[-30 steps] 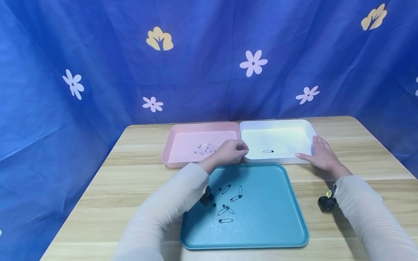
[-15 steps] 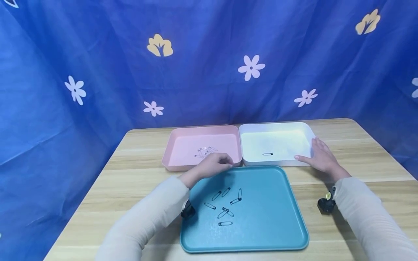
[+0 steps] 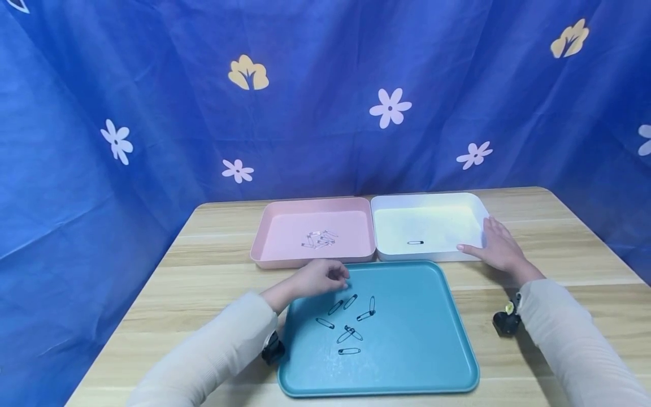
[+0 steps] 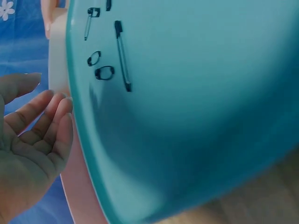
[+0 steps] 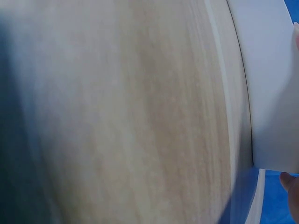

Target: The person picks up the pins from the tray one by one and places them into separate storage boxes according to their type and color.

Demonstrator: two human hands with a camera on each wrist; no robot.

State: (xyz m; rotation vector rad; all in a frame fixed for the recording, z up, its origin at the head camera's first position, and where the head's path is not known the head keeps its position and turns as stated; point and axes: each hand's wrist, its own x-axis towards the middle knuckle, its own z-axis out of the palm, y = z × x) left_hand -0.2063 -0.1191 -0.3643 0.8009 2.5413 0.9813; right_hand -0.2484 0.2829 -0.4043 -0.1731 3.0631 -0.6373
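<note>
My left hand (image 3: 317,278) is over the far left part of the teal tray (image 3: 417,362), fingers loosely bent and nothing between them. In the left wrist view the thumb and fingers (image 4: 44,116) are apart beside the tray's rim. Several dark safety pins (image 3: 349,351) lie scattered on the tray's left half, two of them crossed. My right hand (image 3: 500,246) rests at the front right corner of the white tray (image 3: 432,256), fingers straight along its side and thumb by the front wall. One dark safety pin (image 3: 415,242) lies inside that tray.
Left of the white tray stands a pink tray (image 3: 285,263) with a small heap of silvery safety pins (image 3: 320,239). Both sit at the back of the wooden table (image 3: 203,265), before a blue curtain (image 3: 305,113). The teal tray lies in front of them.
My left hand has moved from between the pink and white trays, leftward and nearer, to over the teal tray. My right hand stays at the white tray's corner.
</note>
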